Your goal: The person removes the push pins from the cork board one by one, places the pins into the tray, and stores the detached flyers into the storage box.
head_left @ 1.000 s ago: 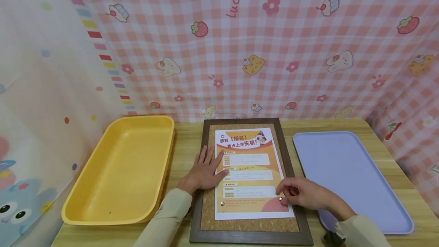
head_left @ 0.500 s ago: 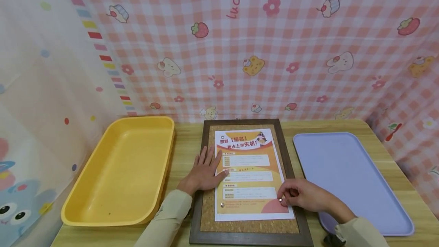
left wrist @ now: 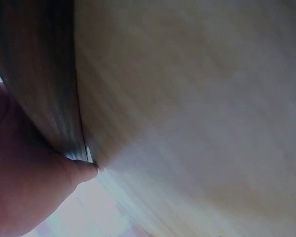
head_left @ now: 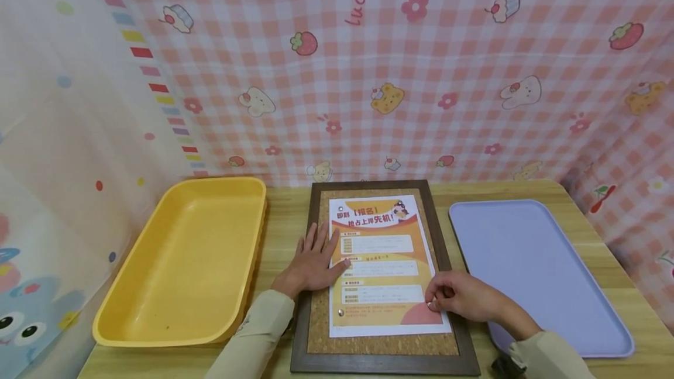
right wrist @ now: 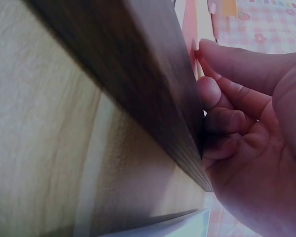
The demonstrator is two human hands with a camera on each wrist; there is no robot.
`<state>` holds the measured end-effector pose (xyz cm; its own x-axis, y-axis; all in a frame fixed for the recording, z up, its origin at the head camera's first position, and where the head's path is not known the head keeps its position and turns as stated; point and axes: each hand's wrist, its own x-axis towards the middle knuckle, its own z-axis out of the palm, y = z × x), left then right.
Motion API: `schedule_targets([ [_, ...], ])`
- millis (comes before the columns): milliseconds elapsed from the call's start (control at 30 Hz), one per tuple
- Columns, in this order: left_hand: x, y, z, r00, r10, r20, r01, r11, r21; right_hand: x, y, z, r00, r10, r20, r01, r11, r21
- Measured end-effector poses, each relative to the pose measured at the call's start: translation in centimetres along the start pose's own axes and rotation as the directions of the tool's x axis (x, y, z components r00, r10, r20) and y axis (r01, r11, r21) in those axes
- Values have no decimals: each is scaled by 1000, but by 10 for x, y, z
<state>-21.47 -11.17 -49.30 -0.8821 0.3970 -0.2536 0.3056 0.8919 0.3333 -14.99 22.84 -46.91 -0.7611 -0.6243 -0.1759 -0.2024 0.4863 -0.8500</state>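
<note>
A printed orange-and-white poster (head_left: 379, 251) lies on a cork board (head_left: 387, 345) with a dark brown frame. My left hand (head_left: 314, 266) rests with spread fingers on the poster's left edge and the board. At the poster's lower right corner, my right hand (head_left: 466, 297) pinches a small silver thumbtack (head_left: 430, 305) between thumb and forefinger, its other fingers curled in. The right wrist view shows the thumb (right wrist: 212, 52) at the tack, close to the paper. Silver tacks sit at the poster's lower left corner (head_left: 341, 313) and both upper corners.
A yellow tray (head_left: 179, 262) stands left of the board, and a flat lavender tray (head_left: 537, 268) lies to its right, partly under the right forearm. Behind the wooden table (head_left: 286, 209) hangs a pink checked curtain (head_left: 337, 75).
My right thumb and forefinger have closed in on the tack, which shows less between them now. My left hand stays in place; the view has shifted slightly.
</note>
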Motion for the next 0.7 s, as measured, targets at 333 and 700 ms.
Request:
schedule_targets([
  [333, -3, 3, -5, 1000, 8, -1, -8, 1000, -9, 3, 0, -1, 1000, 14, -3, -14, 999, -51],
  [700, -2, 1, -3, 1000, 7, -10, -7, 1000, -5, 6, -2, 1, 999, 36, 2, -36, 998, -52],
])
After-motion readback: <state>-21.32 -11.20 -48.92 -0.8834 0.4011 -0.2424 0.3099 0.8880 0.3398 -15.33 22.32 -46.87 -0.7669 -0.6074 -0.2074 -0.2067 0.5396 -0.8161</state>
